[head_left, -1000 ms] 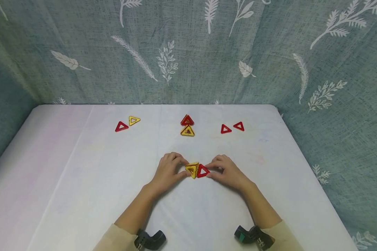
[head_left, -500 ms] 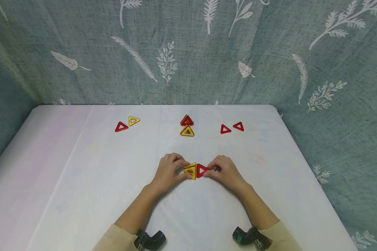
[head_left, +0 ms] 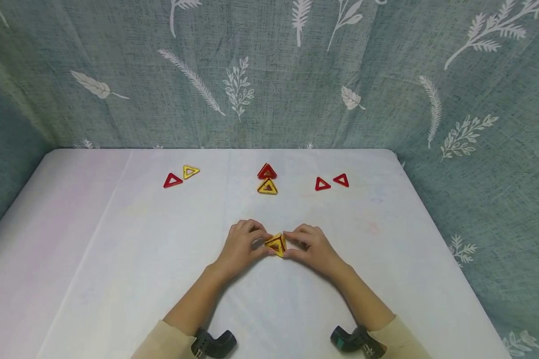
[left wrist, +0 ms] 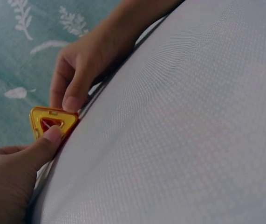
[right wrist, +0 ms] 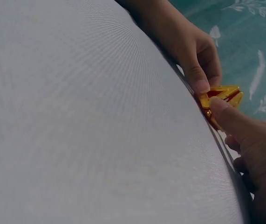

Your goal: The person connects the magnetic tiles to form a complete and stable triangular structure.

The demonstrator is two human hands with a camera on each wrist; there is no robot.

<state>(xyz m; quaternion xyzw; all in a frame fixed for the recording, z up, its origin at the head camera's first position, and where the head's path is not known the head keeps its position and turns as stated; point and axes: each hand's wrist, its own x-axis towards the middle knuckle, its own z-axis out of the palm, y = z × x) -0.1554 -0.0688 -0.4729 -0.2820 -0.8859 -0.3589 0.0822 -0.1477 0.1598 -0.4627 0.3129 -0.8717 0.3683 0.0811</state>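
Right now, a small yellow-and-red construction of hollow, glossy triangular plates (head_left: 276, 245) sits between two bare hands, low over the middle of a white-covered counter (head_left: 269, 299). The left hand (head_left: 244, 243) pinches it from the left, thumb at the near side and fingers at the far side; in the left wrist view that thumb presses on a yellow face, over its red-showing opening. The right hand (head_left: 313, 245) grips it from the right with curled fingers, its thumb laid against a yellow plate in the right wrist view, where red shows between the yellow parts.

Farther back on the counter, straight beyond the hands, lies a red triangular piece (head_left: 267, 176) that looks raised, with a yellow triangular piece (head_left: 268, 192) close in front of it; whether they touch, I cannot tell. Toward the left, a flat hollow red triangle (head_left: 172, 185) lies just beside a flat hollow yellow triangle (head_left: 185, 172). Toward the right, two red hollow triangles (head_left: 317, 184) lie near each other, slightly apart. Behind the counter hangs grey-green cloth (head_left: 269, 75) with white leaf prints. Beige sleeves (head_left: 166, 341) cover the forearms, beside black wrist devices (head_left: 213, 344).
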